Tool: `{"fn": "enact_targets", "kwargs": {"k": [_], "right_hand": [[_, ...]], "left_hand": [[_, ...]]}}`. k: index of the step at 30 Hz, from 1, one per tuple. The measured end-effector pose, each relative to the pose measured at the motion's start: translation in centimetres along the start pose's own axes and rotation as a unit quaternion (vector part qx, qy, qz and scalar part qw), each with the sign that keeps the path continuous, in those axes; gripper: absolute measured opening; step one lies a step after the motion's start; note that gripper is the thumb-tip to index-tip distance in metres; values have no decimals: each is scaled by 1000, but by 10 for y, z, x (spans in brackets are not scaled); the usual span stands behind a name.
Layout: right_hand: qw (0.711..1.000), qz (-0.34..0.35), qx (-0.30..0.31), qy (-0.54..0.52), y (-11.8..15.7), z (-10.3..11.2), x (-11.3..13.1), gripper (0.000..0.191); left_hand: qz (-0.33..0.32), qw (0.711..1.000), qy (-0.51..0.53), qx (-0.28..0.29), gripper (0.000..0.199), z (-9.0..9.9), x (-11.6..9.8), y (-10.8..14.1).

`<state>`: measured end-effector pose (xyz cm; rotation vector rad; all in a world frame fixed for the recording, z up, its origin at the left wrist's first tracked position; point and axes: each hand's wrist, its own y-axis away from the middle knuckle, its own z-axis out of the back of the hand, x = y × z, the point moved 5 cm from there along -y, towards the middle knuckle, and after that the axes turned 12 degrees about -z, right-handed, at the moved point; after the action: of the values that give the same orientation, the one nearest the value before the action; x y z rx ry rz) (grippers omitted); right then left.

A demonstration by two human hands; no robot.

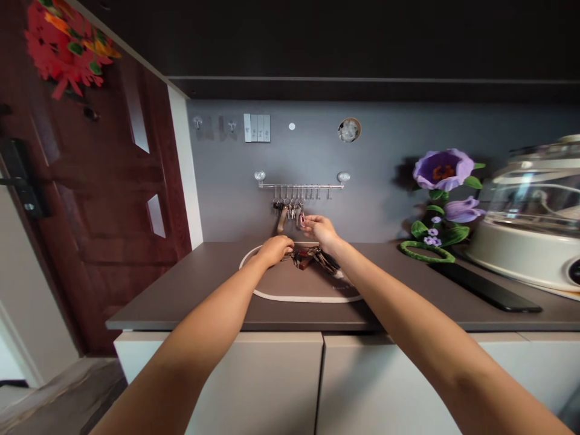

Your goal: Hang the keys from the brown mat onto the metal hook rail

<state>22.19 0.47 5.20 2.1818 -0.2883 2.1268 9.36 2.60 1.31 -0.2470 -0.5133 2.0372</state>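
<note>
A clear hook rail [301,186] on the grey wall carries several bunches of keys [290,210], with a tan strap [282,219] hanging among them. My right hand [321,231] is raised just below the rail, its thumb and fingers pinched on a small pinkish key [302,219] close to the hooks. Lower down, my left hand [275,249] is over the left part of a rounded mat [281,290], fingers curled; whatever they may hold is hidden. Beside it on the mat lie more keys [297,260] and a darker heap of keys [324,260], partly behind my right forearm.
On the right of the counter [181,284] are a black phone [484,287], purple artificial flowers [444,172] and a white appliance with a clear cover [530,229]. A dark shelf [344,48] overhangs the counter. A reddish-brown door [99,181] stands at left.
</note>
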Motion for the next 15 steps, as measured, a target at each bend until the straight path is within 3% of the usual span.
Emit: {"fn": "enact_targets", "kwargs": {"k": [6, 11, 15], "right_hand": [[985, 66, -31, 157, 5, 8, -22, 20], [908, 171, -55, 379, 10, 5, -25, 24], [866, 202, -37, 457, 12, -3, -26, 26]], "left_hand": [[-4, 1000, -7, 18, 21, -4, 3, 0], [-12, 999, 0, 32, 20, -8, 4, 2], [-12, 999, -1, 47, 20, -8, 4, 3]]}}
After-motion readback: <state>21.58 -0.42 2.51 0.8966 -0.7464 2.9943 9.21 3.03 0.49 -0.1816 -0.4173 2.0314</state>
